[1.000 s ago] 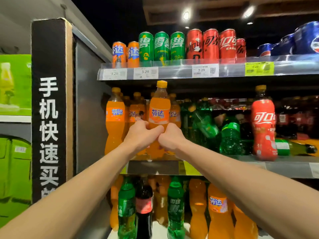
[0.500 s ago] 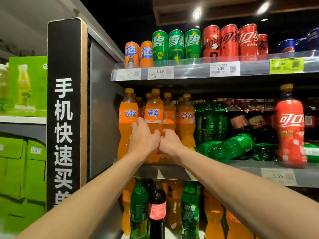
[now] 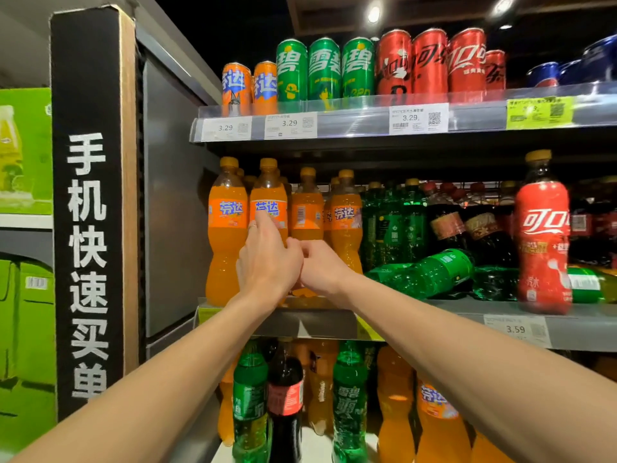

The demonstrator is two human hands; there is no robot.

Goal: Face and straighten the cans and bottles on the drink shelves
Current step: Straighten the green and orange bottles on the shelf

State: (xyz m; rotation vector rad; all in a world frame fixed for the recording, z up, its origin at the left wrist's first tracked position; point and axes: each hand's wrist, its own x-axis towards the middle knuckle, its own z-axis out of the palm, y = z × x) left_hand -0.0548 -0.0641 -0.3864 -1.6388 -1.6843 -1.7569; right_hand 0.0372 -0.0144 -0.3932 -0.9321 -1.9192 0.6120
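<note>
Several orange soda bottles stand at the left end of the middle shelf [image 3: 334, 320]. My left hand [image 3: 267, 262] grips the second orange bottle [image 3: 268, 198], fingers up on its blue-lettered label, which faces out. My right hand [image 3: 322, 267] is pressed against the left one, its fingers curled round the lower part of the third orange bottle [image 3: 307, 212], whose barcode faces out. The first orange bottle [image 3: 227, 222] and fourth orange bottle [image 3: 345, 215] show their labels. A row of orange, green and red cans [image 3: 324, 71] lines the top shelf.
A green bottle [image 3: 430, 272] lies on its side on the middle shelf among upright green and dark bottles. A red cola bottle [image 3: 542, 235] stands at the shelf's front edge on the right. A black sign pillar [image 3: 86, 228] borders the left. More bottles [image 3: 349, 406] fill the lower shelf.
The orange bottle held out in front a second ago now stands in the front row. Both hands stayed together on the orange bottles, and the view has moved closer.
</note>
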